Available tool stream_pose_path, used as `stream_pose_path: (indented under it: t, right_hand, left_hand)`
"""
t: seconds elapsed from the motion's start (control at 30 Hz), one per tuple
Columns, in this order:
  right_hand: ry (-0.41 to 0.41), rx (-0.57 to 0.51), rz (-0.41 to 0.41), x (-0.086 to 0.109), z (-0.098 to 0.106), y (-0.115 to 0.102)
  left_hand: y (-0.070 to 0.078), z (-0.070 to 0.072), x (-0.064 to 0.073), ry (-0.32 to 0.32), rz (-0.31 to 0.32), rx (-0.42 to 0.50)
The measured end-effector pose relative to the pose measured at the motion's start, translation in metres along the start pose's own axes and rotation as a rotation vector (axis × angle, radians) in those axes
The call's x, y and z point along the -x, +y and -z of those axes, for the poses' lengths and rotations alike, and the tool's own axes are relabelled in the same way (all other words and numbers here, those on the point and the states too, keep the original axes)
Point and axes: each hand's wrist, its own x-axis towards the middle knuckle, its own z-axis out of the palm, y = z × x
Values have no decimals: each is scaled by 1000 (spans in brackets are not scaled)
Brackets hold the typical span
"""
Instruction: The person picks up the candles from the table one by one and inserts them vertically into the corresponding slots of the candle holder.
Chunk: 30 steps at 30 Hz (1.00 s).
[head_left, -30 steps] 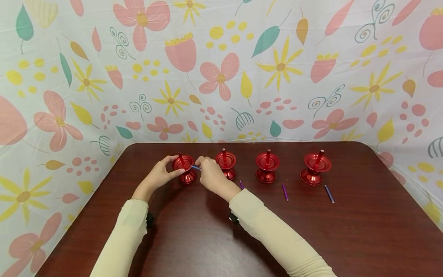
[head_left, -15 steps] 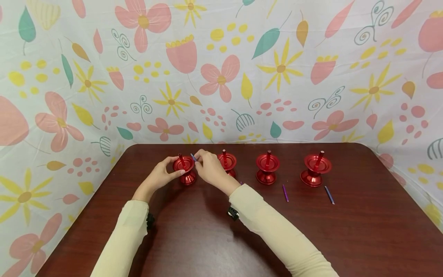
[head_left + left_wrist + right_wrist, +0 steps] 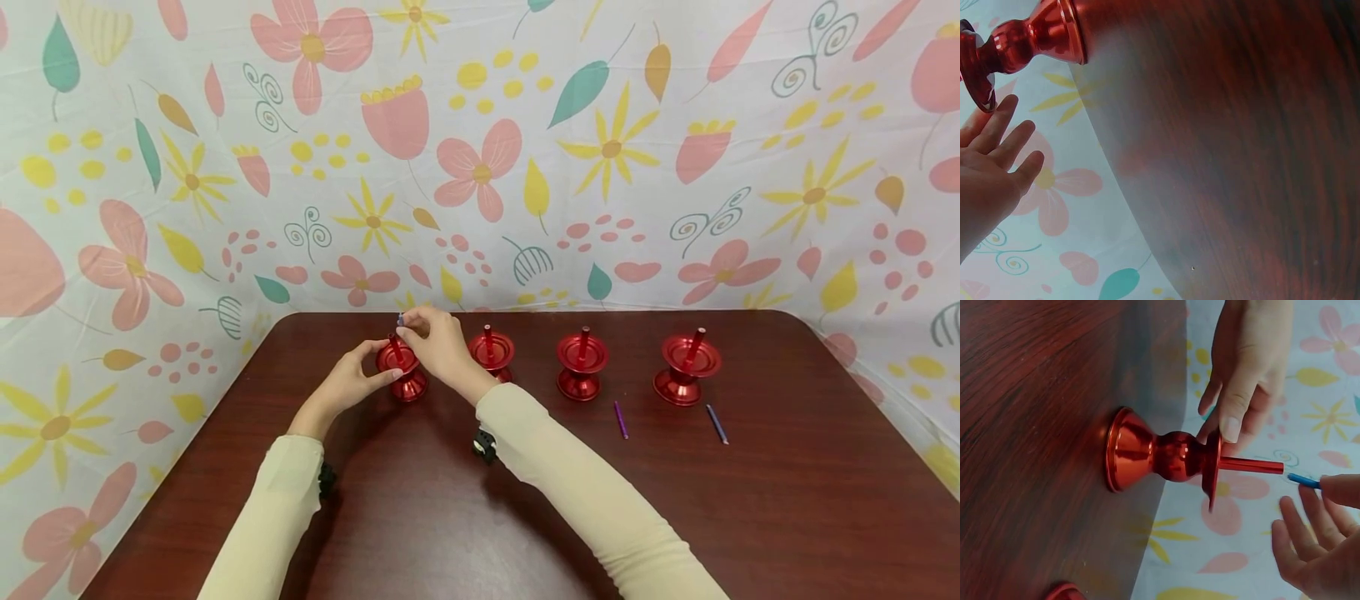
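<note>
My left hand (image 3: pixel 345 383) grips the dish rim of the leftmost red metallic candle holder (image 3: pixel 409 386), thumb in front and fingers behind. The holder stands upright on the table, a thin red tube (image 3: pixel 1254 465) rising from its dish. My right hand (image 3: pixel 442 343) pinches a slim blue candle (image 3: pixel 1304 481) between thumb and fingertips. In the right wrist view the candle's lower end is close over the tube's open top, slightly tilted to it. The left wrist view shows the holder (image 3: pixel 1013 47) with the left fingers (image 3: pixel 1004 122) at its dish.
Three more red candle holders (image 3: pixel 491 350), (image 3: pixel 581 367), (image 3: pixel 684 371) stand in a row to the right. A purple candle (image 3: pixel 621 420) and a blue candle (image 3: pixel 717 424) lie before the right-hand ones. A floral cloth (image 3: pixel 480 250) hangs behind the brown table (image 3: pixel 420 517).
My right hand has moved up and left, turning the blue candle from nearly level to upright above the tube. The left hand stays on the dish.
</note>
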Motion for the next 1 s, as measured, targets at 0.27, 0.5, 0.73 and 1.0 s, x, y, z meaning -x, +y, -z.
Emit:
stream_pose_path:
  t: [0.27,0.5,0.73,1.0]
  right_hand:
    - [38,-15,50,-10,-10,3]
    - [11,2,52,-13,-13,6]
    - [-34,61,46,-14,-16,9]
    - [-42,179,73,-15,-20,9]
  left_hand:
    - [-2,1,-1,-7,-3,-19]
    - [-2,1,-1,-3,-16,-33]
    - [-3,1,-1,2,-32,-39]
    - [-3,0,0,9,-43,-44]
